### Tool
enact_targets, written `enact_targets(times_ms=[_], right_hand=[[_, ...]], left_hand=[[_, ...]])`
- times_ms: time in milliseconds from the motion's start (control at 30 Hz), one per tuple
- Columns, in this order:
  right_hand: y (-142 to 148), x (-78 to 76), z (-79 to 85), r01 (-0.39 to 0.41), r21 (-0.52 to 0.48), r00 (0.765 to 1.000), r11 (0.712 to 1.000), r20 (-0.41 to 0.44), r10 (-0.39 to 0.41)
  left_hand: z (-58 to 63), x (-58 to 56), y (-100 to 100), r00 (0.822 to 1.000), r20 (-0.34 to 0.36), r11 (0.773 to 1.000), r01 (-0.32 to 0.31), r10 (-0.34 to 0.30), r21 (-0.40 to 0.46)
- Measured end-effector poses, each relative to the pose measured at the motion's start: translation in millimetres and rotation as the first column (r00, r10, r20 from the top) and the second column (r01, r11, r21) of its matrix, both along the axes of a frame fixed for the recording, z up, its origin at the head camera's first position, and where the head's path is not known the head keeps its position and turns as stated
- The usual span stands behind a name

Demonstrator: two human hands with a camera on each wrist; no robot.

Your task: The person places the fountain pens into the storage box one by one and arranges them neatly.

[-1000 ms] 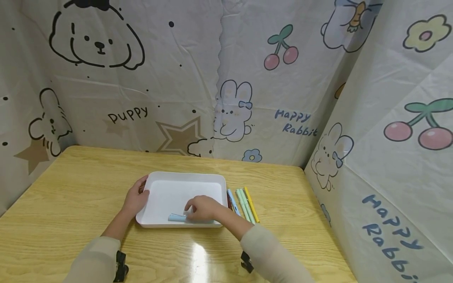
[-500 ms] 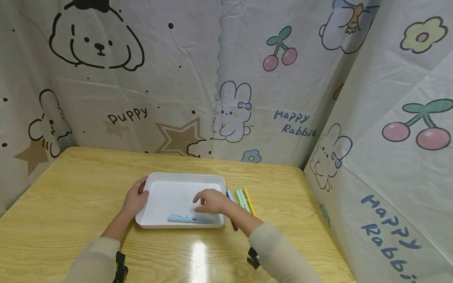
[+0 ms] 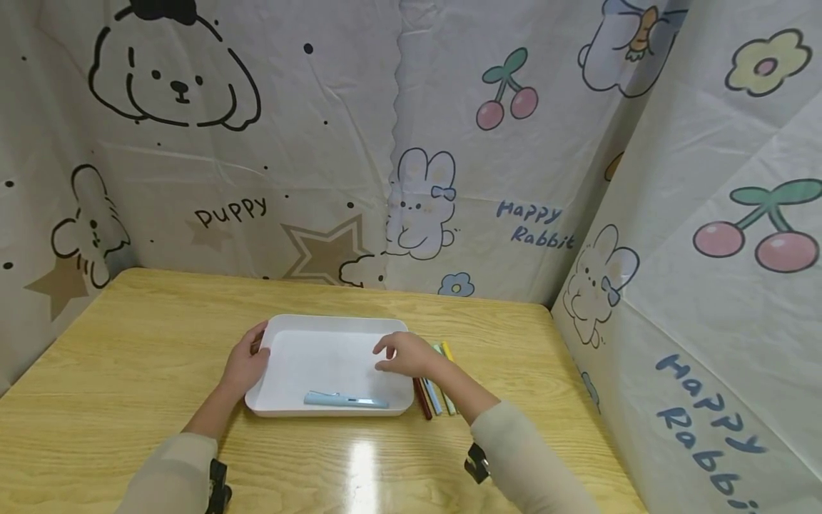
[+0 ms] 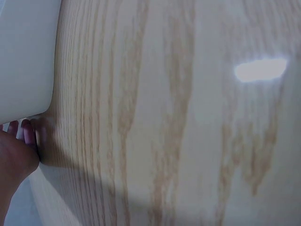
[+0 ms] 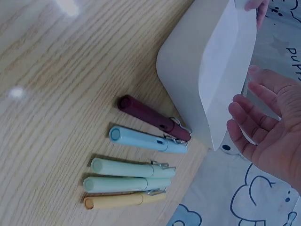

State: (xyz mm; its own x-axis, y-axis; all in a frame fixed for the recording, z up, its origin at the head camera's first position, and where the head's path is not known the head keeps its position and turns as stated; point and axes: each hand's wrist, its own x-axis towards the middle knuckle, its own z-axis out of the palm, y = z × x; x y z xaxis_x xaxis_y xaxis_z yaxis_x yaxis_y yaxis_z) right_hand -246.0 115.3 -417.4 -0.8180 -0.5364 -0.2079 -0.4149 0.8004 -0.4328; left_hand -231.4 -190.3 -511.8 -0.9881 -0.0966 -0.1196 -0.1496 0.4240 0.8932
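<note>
A white tray (image 3: 315, 360) lies on the wooden table, and a light blue pen (image 3: 347, 400) with a clip rests inside it along the near side. At the tray's left end my left hand (image 3: 246, 364) grips the wall, thumb over the rim and fingers outside. My right hand (image 3: 409, 355) hovers over the tray's right end with nothing in it, its fingers loosely bent and apart. Just right of the tray, in the right wrist view, several capped pens lie side by side: a maroon pen (image 5: 146, 113), a blue pen (image 5: 141, 139), two mint green pens (image 5: 124, 168) and a yellow pen (image 5: 120, 200).
Printed cloth (image 3: 321, 143) hangs behind the table and along its sides. The wooden tabletop (image 3: 160, 335) extends left, right and in front of the tray. A bright light reflection falls on the table's near part.
My right hand let go of the light blue pen, leaving it in the tray, then rose and moved right toward the other pens. My left hand stayed on the tray.
</note>
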Motion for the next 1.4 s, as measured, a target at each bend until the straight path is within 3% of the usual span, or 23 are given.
enact_targets(times_ms=[767, 1400], right_hand=[[50.6, -8.0, 5.0, 0.111, -0.069, 0.994, 0.991, -0.004, -0.112], [93.1, -19.8, -7.4, 0.221, -0.105, 0.971, 0.970, -0.073, -0.229]], left_hand=[[3.3, 3.6, 0.7, 1.000, 0.006, 1.000, -0.013, 0.013, 0.001], [1.0, 1.5, -0.1, 1.000, -0.001, 1.000, -0.004, 0.004, 0.011]])
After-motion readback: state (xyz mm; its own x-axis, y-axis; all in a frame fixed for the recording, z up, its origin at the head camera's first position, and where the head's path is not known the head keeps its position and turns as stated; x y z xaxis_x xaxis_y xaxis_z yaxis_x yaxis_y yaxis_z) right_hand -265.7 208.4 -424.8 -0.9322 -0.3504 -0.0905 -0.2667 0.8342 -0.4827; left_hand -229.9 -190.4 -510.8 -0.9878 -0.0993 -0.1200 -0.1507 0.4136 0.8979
